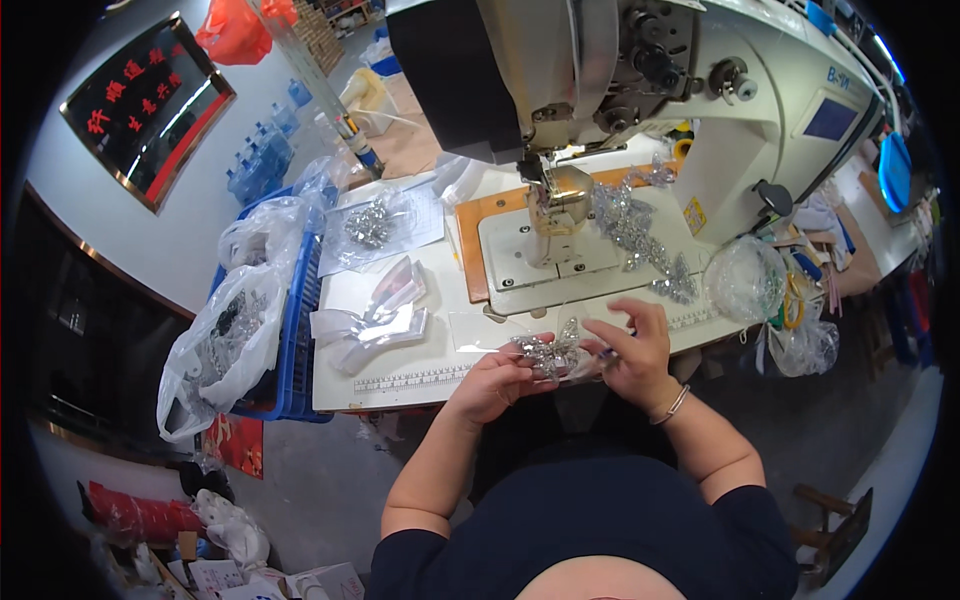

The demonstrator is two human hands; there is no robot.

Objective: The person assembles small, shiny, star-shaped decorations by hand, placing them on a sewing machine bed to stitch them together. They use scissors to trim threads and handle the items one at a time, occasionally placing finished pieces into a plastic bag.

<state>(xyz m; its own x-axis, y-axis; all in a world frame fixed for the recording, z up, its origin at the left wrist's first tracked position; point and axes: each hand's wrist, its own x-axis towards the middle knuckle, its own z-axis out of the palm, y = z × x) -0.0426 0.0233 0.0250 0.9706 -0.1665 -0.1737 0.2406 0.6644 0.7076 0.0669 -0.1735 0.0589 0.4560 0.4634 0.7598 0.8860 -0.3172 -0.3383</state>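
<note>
My left hand point(492, 384) grips a silver beaded trim piece point(548, 352), sparkling and lumpy, at the front edge of the sewing machine table point(440, 400). Clear material shows around the trim. My right hand point(640, 352), with a bracelet at its wrist, is bent at the other end of the trim. Something small and bluish shows between its fingers, too small to name. Just behind my hands is the machine's metal needle plate point(510, 262). More silver beaded trim point(632, 228) lies in a strip to the right of the sewing post point(555, 215).
A large white sewing machine point(770, 60) arches over the table. Left of my hands lie shiny clear strips point(385, 315) and a bag of silver pieces point(368, 224). A blue crate point(300, 330) with plastic bags adjoins the left edge. Scissors point(793, 300) and a clear round bundle point(745, 280) sit right.
</note>
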